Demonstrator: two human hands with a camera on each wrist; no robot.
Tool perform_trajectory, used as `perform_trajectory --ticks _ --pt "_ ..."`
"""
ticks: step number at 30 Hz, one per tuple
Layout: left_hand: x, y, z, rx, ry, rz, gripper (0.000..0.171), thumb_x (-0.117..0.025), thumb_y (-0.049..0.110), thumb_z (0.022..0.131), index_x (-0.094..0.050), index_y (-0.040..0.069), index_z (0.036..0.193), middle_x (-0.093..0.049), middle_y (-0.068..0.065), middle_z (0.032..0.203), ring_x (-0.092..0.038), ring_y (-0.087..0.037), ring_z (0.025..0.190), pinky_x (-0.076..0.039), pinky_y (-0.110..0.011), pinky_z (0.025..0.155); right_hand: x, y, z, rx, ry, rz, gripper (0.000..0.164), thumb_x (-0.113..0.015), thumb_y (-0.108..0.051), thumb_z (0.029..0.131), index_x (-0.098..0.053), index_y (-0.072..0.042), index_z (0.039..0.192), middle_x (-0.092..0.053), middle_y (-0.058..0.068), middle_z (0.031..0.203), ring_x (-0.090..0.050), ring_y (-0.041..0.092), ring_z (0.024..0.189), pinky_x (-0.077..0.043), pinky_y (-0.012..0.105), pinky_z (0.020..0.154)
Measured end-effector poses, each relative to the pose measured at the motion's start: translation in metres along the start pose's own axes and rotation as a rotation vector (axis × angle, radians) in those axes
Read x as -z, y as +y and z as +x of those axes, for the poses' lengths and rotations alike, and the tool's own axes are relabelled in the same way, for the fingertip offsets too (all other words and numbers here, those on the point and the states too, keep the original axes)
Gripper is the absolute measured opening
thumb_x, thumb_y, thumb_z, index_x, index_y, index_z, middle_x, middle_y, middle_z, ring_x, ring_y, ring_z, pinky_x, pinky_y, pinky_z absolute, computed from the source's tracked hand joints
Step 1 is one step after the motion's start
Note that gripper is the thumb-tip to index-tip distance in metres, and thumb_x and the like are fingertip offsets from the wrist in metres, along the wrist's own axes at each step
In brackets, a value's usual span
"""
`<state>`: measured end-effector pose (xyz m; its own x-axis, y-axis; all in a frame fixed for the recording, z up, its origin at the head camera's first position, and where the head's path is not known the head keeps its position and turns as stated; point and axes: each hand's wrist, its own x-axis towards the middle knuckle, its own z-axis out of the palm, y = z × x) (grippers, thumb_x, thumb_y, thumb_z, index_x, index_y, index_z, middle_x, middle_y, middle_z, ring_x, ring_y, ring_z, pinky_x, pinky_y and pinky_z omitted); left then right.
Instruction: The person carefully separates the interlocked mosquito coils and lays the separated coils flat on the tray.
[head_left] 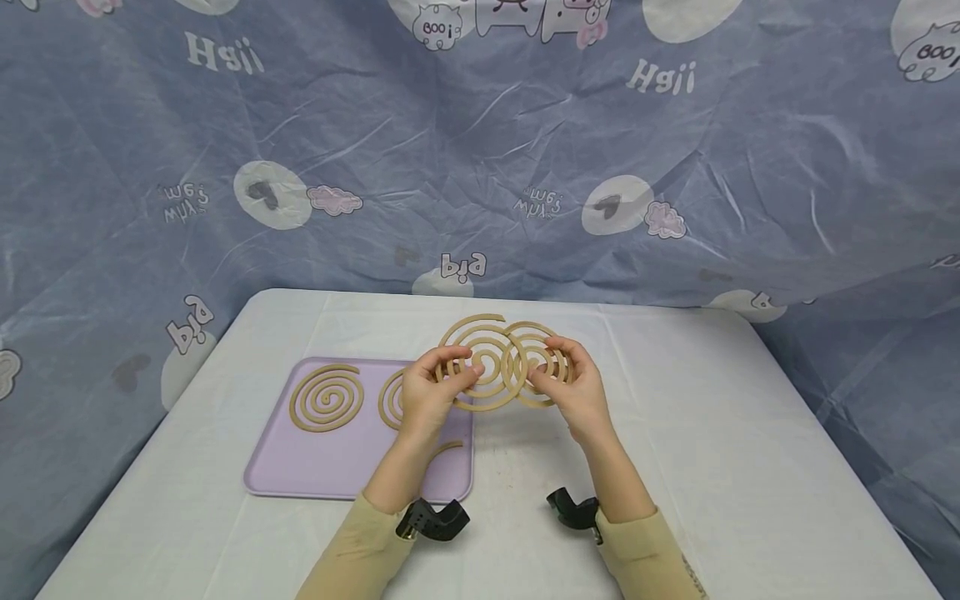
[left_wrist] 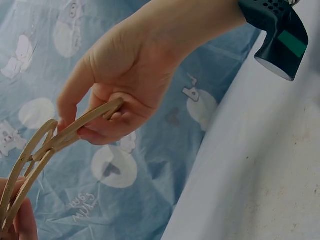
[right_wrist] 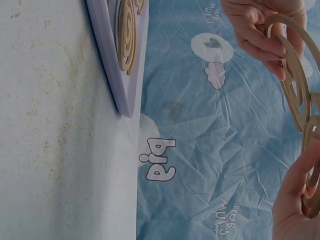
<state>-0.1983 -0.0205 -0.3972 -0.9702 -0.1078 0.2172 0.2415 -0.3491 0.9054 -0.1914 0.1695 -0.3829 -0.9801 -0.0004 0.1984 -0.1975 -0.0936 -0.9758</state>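
Note:
Two tan mosquito coils are held up over the table, partly overlapping and interlocked where they meet. My left hand (head_left: 429, 387) pinches the left mosquito coil (head_left: 491, 404) between thumb and fingers. The right mosquito coil (head_left: 528, 325) is pinched by my right hand (head_left: 579, 392) at its right side. Seen edge-on in the left wrist view, the left coil (left_wrist: 85, 120) slants from the left hand (left_wrist: 125, 80) down toward the right hand (left_wrist: 25, 220). In the right wrist view both hands grip the coils, the left hand (right_wrist: 265, 35) above the right one (right_wrist: 295, 200).
A lilac tray (head_left: 300, 475) lies at the table's left, under the left forearm. On it rest a whole mosquito coil (head_left: 327, 398), another coil (head_left: 387, 400) partly behind the left hand, and a third (head_left: 450, 447) mostly hidden. Tan crumbs dot the white tablecloth (right_wrist: 55, 125).

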Motion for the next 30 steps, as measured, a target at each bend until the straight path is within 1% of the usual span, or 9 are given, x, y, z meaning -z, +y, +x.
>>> perform_trajectory --ticks 6,9,12,16,19,21,23,26,30 --pt "-0.005 -0.002 -0.003 -0.063 0.036 -0.021 0.027 -0.073 -0.012 0.071 -0.063 -0.012 0.097 -0.057 -0.005 0.071 -0.056 -0.011 0.057 -0.048 -0.016 0.052 -0.003 0.001 -0.001 0.036 0.037 0.062 0.05 -0.061 0.015 0.079 -0.042 0.007 0.124 -0.047 0.007 0.101 -0.055 0.01 0.077 -0.052 0.017 0.061" --pt "-0.007 -0.003 -0.004 -0.093 0.059 -0.03 0.028 -0.074 -0.011 0.071 -0.063 -0.013 0.096 -0.056 -0.004 0.071 -0.054 -0.011 0.059 -0.048 -0.016 0.053 -0.004 0.002 -0.001 0.044 0.059 0.076 0.049 -0.061 0.015 0.08 -0.042 0.006 0.124 -0.046 0.009 0.104 -0.055 0.01 0.077 -0.052 0.018 0.061" --pt "-0.008 -0.005 -0.004 -0.097 0.079 -0.035 0.029 -0.075 -0.01 0.072 -0.062 -0.013 0.098 -0.053 -0.005 0.073 -0.054 -0.011 0.061 -0.05 -0.017 0.056 -0.003 0.001 -0.001 0.043 0.06 0.086 0.049 -0.062 0.013 0.081 -0.043 0.004 0.126 -0.045 0.011 0.107 -0.056 0.01 0.076 -0.053 0.02 0.062" --pt "-0.007 -0.005 -0.003 -0.093 0.102 -0.034 0.03 -0.075 -0.008 0.072 -0.061 -0.012 0.098 -0.05 -0.004 0.071 -0.055 -0.012 0.06 -0.05 -0.017 0.055 0.001 0.0 0.001 0.05 0.024 0.049 0.044 -0.062 0.002 0.088 -0.046 0.003 0.129 -0.048 0.009 0.11 -0.057 0.01 0.075 -0.055 0.025 0.063" --pt "-0.004 -0.004 -0.002 -0.09 0.124 -0.058 0.028 -0.075 -0.01 0.072 -0.061 -0.012 0.097 -0.051 -0.004 0.069 -0.054 -0.012 0.058 -0.05 -0.018 0.054 0.01 -0.001 0.002 0.071 -0.006 0.003 0.036 -0.054 -0.009 0.095 -0.05 0.003 0.129 -0.054 0.006 0.112 -0.058 0.011 0.079 -0.054 0.026 0.065" --pt "-0.003 -0.002 -0.001 -0.08 0.13 -0.089 0.028 -0.073 -0.011 0.072 -0.061 -0.012 0.097 -0.053 -0.005 0.071 -0.054 -0.012 0.058 -0.051 -0.019 0.055 0.016 -0.002 0.003 0.09 -0.032 0.011 0.032 -0.047 -0.012 0.099 -0.053 0.006 0.125 -0.059 0.004 0.11 -0.06 0.013 0.082 -0.054 0.027 0.066" --pt "-0.002 0.0 0.0 -0.069 0.131 -0.122 0.027 -0.072 -0.013 0.072 -0.061 -0.013 0.097 -0.054 -0.006 0.072 -0.055 -0.013 0.058 -0.053 -0.02 0.057 0.022 -0.002 0.004 0.116 -0.074 0.056 0.03 -0.042 -0.008 0.099 -0.055 0.008 0.12 -0.063 0.003 0.109 -0.062 0.014 0.084 -0.055 0.027 0.066" --pt "0.0 0.002 0.001 -0.051 0.12 -0.15 0.026 -0.072 -0.014 0.072 -0.062 -0.011 0.095 -0.055 -0.007 0.077 -0.055 -0.013 0.06 -0.053 -0.021 0.058 0.031 -0.002 0.006 0.17 -0.182 0.139 0.03 -0.035 0.0 0.098 -0.059 0.007 0.115 -0.066 0.005 0.107 -0.065 0.015 0.083 -0.055 0.027 0.066" --pt "0.002 0.003 0.002 -0.039 0.1 -0.164 0.023 -0.072 -0.014 0.072 -0.065 -0.004 0.091 -0.055 -0.007 0.078 -0.054 -0.013 0.061 -0.054 -0.022 0.059 0.043 0.0 0.008 0.218 -0.331 0.238 0.036 -0.031 0.007 0.096 -0.061 0.0 0.115 -0.066 0.008 0.108 -0.065 0.017 0.083 -0.055 0.026 0.068"
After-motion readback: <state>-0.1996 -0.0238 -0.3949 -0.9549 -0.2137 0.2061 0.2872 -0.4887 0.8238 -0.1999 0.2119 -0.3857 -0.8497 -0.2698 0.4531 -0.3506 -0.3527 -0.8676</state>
